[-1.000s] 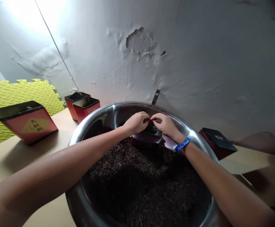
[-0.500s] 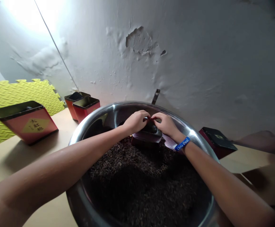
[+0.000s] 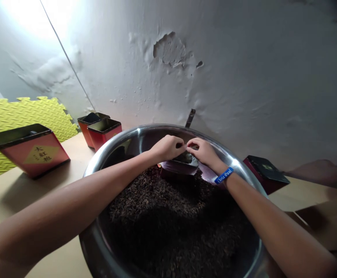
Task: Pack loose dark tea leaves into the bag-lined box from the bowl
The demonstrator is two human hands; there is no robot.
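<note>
A large metal bowl [image 3: 99, 164] holds dark loose tea leaves [image 3: 145, 193]. At its far side, a tin [image 3: 177, 172] sits on the leaves below my hands, with a greyish lining showing at its mouth. Over the tin, my left hand [image 3: 168, 147] is closed in a pinch, its fingertips meeting those of my right hand [image 3: 201, 150], which pinches too. Whatever lies between the fingertips is too small to make out. A pale purplish sheet [image 3: 207, 173] shows under my right wrist, which wears a blue wristband [image 3: 224, 175].
On the table [image 3: 61, 216] at left stand a large open red tin [image 3: 41, 154] and two smaller open tins [image 3: 104, 133]. A dark-topped tin [image 3: 265, 173] is at right, near another person's hand [image 3: 319, 172]. A cardboard box [image 3: 325, 220] lies lower right. Behind rises a peeling wall [image 3: 229, 77].
My fingertips have shifted slightly, and the reddish bit seen between them before no longer shows. More of the greyish lining in the tin is visible. The view has moved a little.
</note>
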